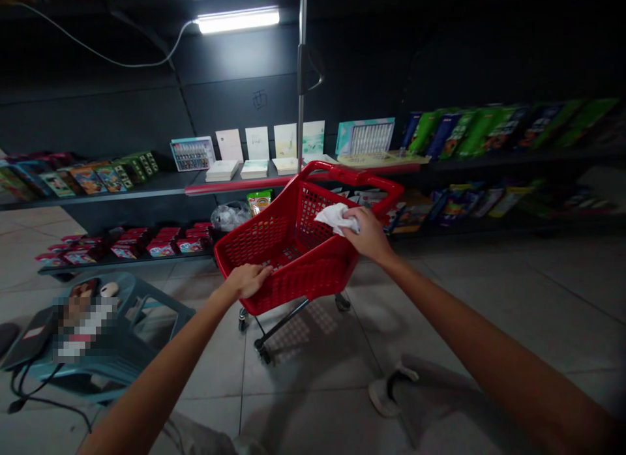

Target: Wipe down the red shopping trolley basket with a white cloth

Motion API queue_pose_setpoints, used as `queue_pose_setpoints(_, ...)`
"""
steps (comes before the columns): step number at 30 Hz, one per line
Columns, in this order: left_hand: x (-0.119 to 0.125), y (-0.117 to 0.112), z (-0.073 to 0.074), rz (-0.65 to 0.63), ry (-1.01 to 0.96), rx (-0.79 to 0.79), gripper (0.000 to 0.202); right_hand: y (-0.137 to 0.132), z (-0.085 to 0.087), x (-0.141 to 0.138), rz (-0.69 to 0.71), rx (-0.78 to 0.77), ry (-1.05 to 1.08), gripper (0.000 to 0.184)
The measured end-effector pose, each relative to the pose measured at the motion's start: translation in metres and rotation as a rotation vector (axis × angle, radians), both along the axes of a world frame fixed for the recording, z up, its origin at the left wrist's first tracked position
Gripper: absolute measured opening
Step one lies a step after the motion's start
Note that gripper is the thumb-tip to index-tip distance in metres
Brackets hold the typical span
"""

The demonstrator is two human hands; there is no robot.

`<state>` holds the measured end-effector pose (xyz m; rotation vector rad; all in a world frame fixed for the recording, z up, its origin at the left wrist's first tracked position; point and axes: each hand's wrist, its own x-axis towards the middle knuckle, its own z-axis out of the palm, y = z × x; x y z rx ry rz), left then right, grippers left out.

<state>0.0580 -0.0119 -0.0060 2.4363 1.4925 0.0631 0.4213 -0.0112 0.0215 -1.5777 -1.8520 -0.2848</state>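
A red plastic shopping cart (313, 276) with perforated basket walls stands on wheels in front of me, its handle at the right and a metal pole rising behind it. My right hand (368, 233) is closed on a crumpled white cloth (337, 217), held at the near rim below the cart's handle. Fingers of my left hand (248, 280) curl over the near rim toward the cart's left end, gripping it. The fingertips inside the basket are partly hidden.
Behind the cart, a dark shelf (166, 184) bears books, marker sets, boxes and snack bags. Left of me, grey-blue plastic stools (147, 292) hold a phone, an earbud case and cables. A lamp (238, 19) glows above. My shoe (384, 397) is on the tiled floor.
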Motion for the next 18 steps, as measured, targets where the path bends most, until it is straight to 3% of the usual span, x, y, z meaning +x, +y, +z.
queue_pose_setpoints(3, 0.018, -0.011, -0.005, -0.064, 0.053, 0.030, 0.075, -0.020, -0.010, 0.010, -0.133, 0.094, 0.144, 0.027)
queue_pose_setpoints(6, 0.024, -0.015, -0.006, -0.142, 0.032, 0.076, 0.079, -0.036, -0.025, 0.014, -0.284, 0.151, 0.218, 0.040)
queue_pose_setpoints(9, 0.029, -0.015, -0.005, -0.135, 0.016, 0.053, 0.083, -0.045, -0.041, 0.010, -0.405, 0.222, 0.325, 0.054)
queue_pose_setpoints(18, 0.050, 0.000, -0.007, -0.024, -0.051, -0.031, 0.084, -0.051, -0.065, 0.015, -0.488, 0.283, 0.647, 0.047)
